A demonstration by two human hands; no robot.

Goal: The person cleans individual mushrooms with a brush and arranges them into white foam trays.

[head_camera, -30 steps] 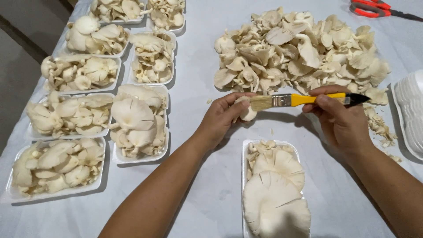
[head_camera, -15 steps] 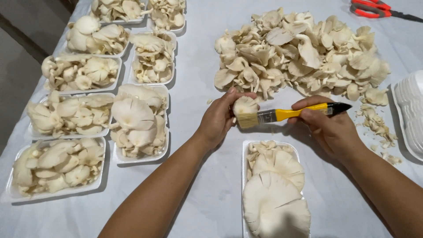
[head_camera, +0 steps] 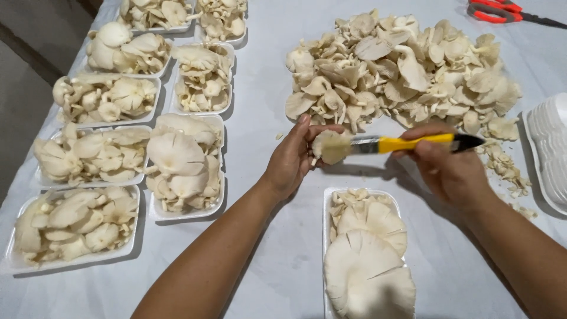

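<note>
White-covered desk (head_camera: 277, 71) below me, filled trays of oyster mushrooms (head_camera: 177, 168) lined up along the left, a big loose mushroom heap (head_camera: 407, 71) up top. My left hand (head_camera: 295, 156) has its fingers curled round one small mushroom (head_camera: 328, 145), held just above a half-filled tray (head_camera: 331, 198). My right hand (head_camera: 446, 165) grips the yellow-handled brush (head_camera: 407, 143), fingers closed on the handle, bristles touching that mushroom. Red scissors (head_camera: 502, 10) lie at the far right corner.

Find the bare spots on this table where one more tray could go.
Bare cloth lies between the filled trays and the near tray, and between those trays and the pile. It is crowded among the left trays and around the stack.
</note>
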